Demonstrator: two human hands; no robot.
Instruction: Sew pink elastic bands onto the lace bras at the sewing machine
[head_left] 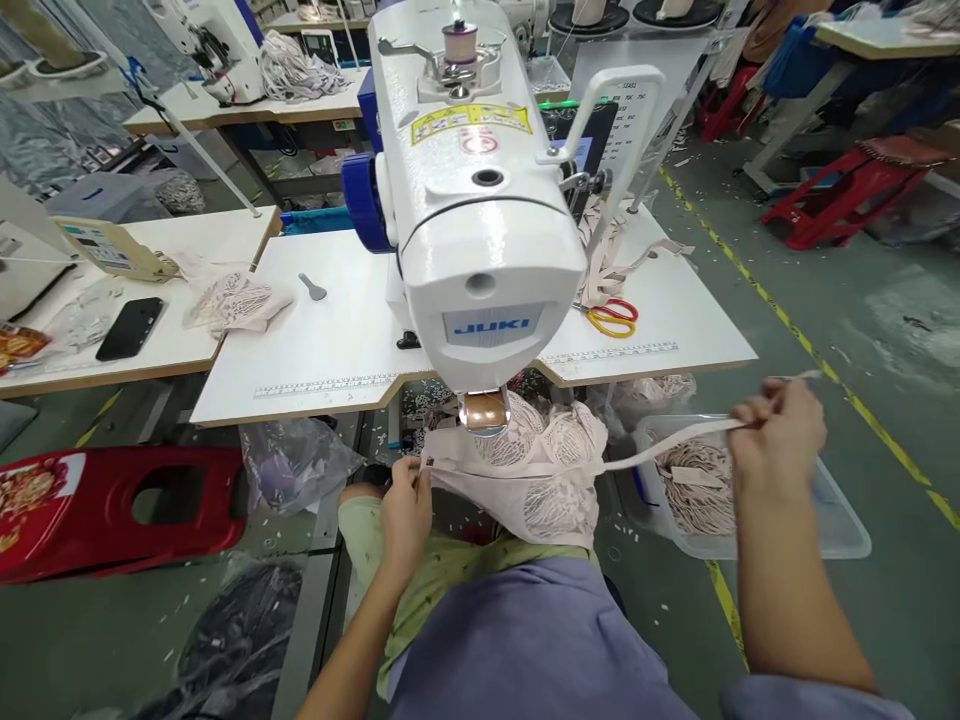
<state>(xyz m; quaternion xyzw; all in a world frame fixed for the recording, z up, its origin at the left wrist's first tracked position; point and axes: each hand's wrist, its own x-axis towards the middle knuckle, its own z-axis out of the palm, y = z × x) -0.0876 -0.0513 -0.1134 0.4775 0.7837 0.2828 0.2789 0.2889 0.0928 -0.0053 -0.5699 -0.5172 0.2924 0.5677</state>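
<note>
A pale pink lace bra [540, 465] hangs below the head of a white Juki sewing machine [480, 200], over my lap. My left hand [405, 505] is closed, pinching the bra's left edge. Off to the right, my right hand [780, 435] is closed on the bra's strap [660, 452] and holds it stretched out taut above a clear bin. The machine's needle area is hidden by its head.
A clear plastic bin [840, 530] of pink straps sits on the floor at right. Scissors [611, 318] and more straps lie on the white table [315, 350]. A phone [129, 328] and lace pieces [236, 300] are at left. A red stool [112, 505] lies tipped on the floor.
</note>
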